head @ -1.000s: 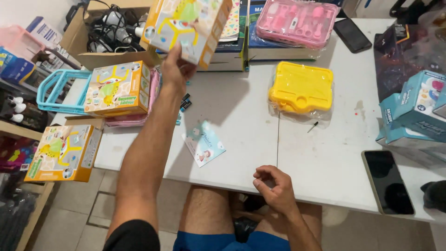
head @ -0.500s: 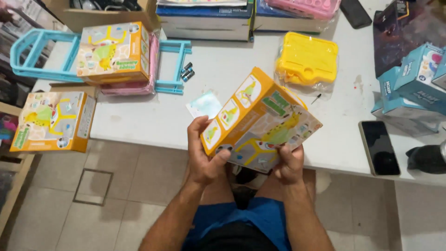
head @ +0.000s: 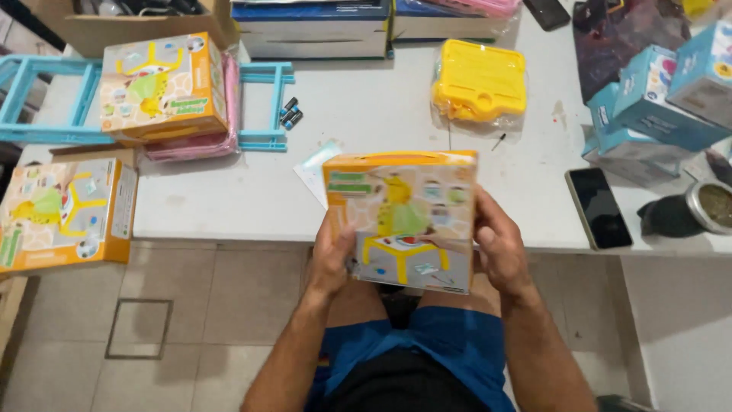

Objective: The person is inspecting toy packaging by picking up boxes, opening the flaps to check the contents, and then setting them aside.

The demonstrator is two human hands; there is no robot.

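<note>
Single head view, steeply down, close over table edge [head: 457, 243], slightly blurred.

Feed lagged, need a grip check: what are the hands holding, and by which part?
Both hands hold one orange toy box: left hand on its left edge, right hand on its right edge.

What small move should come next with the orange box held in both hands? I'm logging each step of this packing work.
Probably lower the orange toy box onto the bare white table just ahead. Left hand and right hand grip its side edges over the lap, front face up, flaps apparently shut, so opening likely needs it supported.
</note>
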